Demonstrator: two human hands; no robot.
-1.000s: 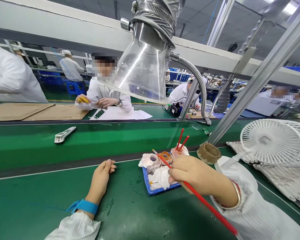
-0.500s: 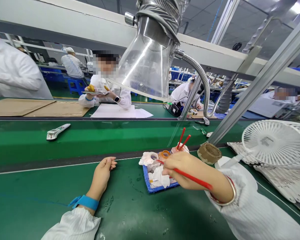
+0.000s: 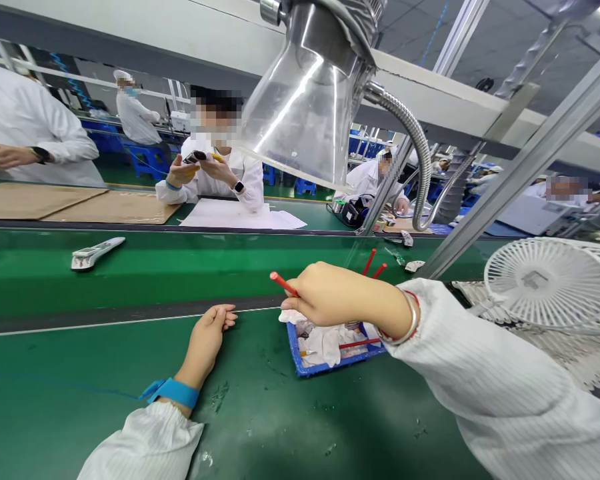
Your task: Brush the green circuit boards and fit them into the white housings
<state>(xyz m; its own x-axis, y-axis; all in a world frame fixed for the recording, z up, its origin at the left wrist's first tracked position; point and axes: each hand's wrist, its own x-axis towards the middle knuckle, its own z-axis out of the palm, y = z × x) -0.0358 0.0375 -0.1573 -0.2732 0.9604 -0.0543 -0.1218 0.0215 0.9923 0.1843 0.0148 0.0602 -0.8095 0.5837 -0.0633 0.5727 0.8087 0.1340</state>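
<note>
My right hand is closed around a thin red-handled brush. Its rounded red end sticks out up and to the left, and the rest is hidden by the hand. Beneath that hand is a blue tray with crumpled white tissue in it. Another red-handled brush lies across the tissue. Two red sticks stand up behind my right wrist. My left hand, with a blue wrist strap, rests on the green bench left of the tray, fingers loosely curled together and nothing visible in them.
A clear fume hood hangs above the bench. At right stand a white fan and a slanted metal post. A white handheld device lies on the green belt. Across it, a co-worker holds a small object.
My right hand has lifted and turned over the tray, so the brush's red end now points up-left instead of down-right. My left hand stays put. The co-worker opposite has tilted the held object.
</note>
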